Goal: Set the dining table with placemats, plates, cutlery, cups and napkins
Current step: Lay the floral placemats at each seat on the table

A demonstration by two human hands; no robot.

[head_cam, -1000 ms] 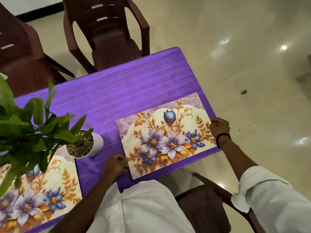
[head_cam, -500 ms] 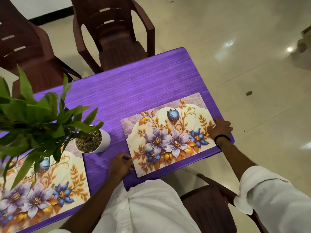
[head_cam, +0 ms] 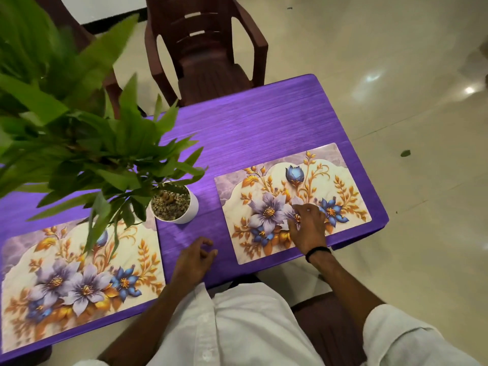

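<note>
Both hands are seen over the near edge of a purple table (head_cam: 250, 122), reaching out from white rolled sleeves. Nothing is held by the left hand (head_cam: 194, 256); it hangs just above the bare purple strip between the two placemats, its fingers loosely curled. The right hand (head_cam: 307, 228) is laid on the right placemat (head_cam: 269, 180), fingers spread and bent at the tips, apparently pressing the mat flat or nudging it square to the table edge; a black band is worn at that wrist.

From left to right, the scene is arranged as follows. At the near left, a floral placemat (head_cam: 79, 273) printed with purple and blue flowers and gold leaves is laid flat, partly overhung by the long green leaves of a potted plant (head_cam: 87, 133). Its white pot (head_cam: 194, 207), filled with small pebbles, is set between the two mats, probably as a centrepiece. To the right, the matching mat is placed close to the near edge and the right end of the table, in front of a dark brown chair seat near the person. At the far side, a brown plastic chair (head_cam: 206, 43) is drawn up to the table, where no mat is seen.

Judging by this, only placemats have been laid; plates, cutlery, cups and napkins are not in view.
</note>
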